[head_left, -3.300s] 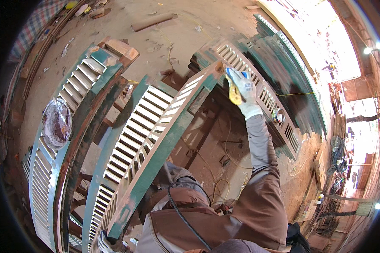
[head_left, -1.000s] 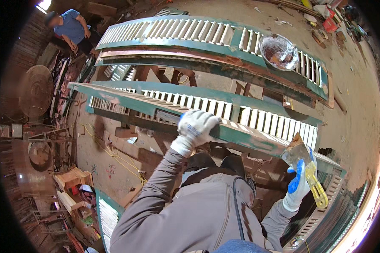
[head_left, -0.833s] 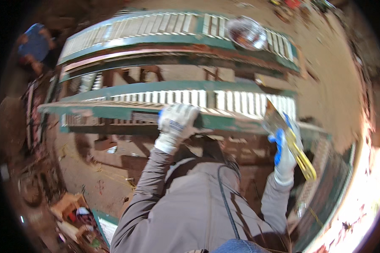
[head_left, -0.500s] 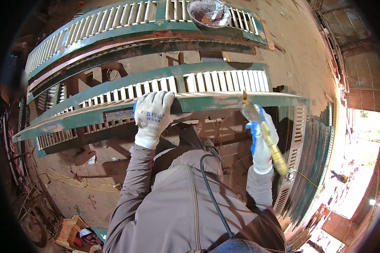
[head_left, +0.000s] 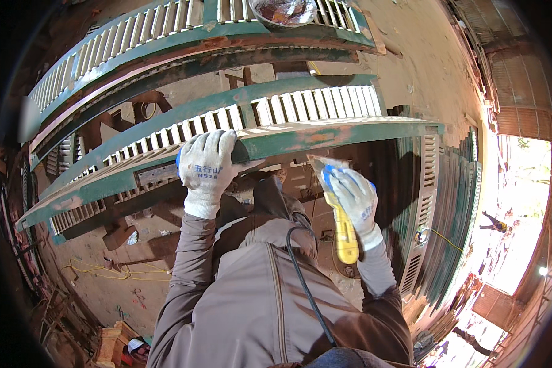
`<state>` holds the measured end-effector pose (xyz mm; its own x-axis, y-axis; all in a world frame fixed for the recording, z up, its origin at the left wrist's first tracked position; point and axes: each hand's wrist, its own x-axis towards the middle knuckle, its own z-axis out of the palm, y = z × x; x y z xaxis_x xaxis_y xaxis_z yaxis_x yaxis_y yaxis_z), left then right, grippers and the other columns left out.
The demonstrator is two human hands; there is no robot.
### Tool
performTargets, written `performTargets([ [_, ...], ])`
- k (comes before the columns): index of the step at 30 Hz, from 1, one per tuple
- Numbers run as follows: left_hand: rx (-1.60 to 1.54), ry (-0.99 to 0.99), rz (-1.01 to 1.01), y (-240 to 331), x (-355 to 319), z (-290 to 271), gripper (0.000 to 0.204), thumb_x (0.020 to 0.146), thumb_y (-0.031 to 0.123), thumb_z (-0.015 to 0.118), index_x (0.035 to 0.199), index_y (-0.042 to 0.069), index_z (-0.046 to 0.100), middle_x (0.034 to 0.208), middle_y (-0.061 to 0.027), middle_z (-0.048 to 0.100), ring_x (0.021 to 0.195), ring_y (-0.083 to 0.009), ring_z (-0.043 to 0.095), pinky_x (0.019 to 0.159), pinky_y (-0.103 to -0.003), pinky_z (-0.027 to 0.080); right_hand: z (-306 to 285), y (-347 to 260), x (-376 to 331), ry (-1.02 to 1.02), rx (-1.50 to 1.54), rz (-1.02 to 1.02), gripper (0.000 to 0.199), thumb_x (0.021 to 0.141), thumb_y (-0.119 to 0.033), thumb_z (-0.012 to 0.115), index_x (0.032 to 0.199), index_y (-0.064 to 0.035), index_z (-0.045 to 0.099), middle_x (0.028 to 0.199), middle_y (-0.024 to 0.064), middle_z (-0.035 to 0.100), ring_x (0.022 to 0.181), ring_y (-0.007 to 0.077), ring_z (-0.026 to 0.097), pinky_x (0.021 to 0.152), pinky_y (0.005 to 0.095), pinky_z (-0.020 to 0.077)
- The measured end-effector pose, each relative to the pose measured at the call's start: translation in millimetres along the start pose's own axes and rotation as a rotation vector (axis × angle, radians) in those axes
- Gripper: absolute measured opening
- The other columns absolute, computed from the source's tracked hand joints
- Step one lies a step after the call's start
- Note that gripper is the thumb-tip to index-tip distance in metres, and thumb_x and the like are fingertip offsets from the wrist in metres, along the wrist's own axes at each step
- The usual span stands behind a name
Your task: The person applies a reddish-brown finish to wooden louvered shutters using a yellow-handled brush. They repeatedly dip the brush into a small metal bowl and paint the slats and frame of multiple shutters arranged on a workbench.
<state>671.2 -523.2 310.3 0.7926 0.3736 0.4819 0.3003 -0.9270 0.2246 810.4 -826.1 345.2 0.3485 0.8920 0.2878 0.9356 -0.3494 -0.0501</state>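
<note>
Fingers of the white-gloved left hand [head_left: 208,162] clasp the edge of a green wooden louvred shutter [head_left: 343,135]; just below the shutter's right half, the blue-and-white-gloved right hand [head_left: 354,193] grips a yellow-handled metal scraper [head_left: 345,240]. The scraper seems light and rigid; the shutter, probably stiff and heavy, is best held by its solid frame.

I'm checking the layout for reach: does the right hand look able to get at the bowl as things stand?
Probably not: the bowl sits on the far slatted panel, with nearer panels between, and the right hand holds the yellow-handled scraper.
</note>
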Motion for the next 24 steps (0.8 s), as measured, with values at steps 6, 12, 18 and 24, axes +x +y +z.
performTargets([
  [6,-0.022,0.021,-0.006,0,0,4,0.052,0.059,0.042,0.088,0.101,0.017,0.069,0.098,-0.0002,0.072,0.091,-0.0219,0.069,0.084,-0.039,0.052,-17,-1,35,0.039,-0.116,0.181,0.04,0.08,-0.015,0.067,0.12,-0.0118,0.07,0.123,0.0018,0.068,0.113,0.0232,0.063,0.092,0.0369,0.0549],
  [12,0.0,0.002,-0.002,1,0,4,0.056,0.054,0.04,0.09,0.101,0.018,0.068,0.1,0.0003,0.071,0.09,-0.0214,0.069,0.084,-0.039,0.053,-15,-61,55,-0.083,-0.115,0.118,0.038,0.079,-0.018,0.067,0.118,-0.0175,0.07,0.12,-0.0043,0.067,0.112,0.0149,0.062,0.083,0.0319,0.0537],
  [18,-0.022,0.007,0.003,-4,-5,7,0.035,0.076,0.032,0.079,0.103,0.012,0.067,0.102,-0.0042,0.071,0.094,-0.0223,0.069,0.088,-0.04,0.053,-42,-8,93,0.177,0.24,0.232,0.035,0.086,0.001,0.066,0.121,-0.0025,0.07,0.115,0.0126,0.073,0.104,0.0321,0.066,0.092,0.0392,0.0551],
  [24,-0.058,0.037,0.025,-3,5,4,0.025,0.081,0.024,0.072,0.103,0.014,0.068,0.099,-0.0029,0.07,0.093,-0.0215,0.069,0.088,-0.039,0.054,10,142,239,0.018,-0.121,-0.039,0.047,0.083,-0.01,0.063,0.129,-0.0176,0.067,0.13,0.0049,0.067,0.116,0.0276,0.061,0.102,0.0382,0.0485],
])
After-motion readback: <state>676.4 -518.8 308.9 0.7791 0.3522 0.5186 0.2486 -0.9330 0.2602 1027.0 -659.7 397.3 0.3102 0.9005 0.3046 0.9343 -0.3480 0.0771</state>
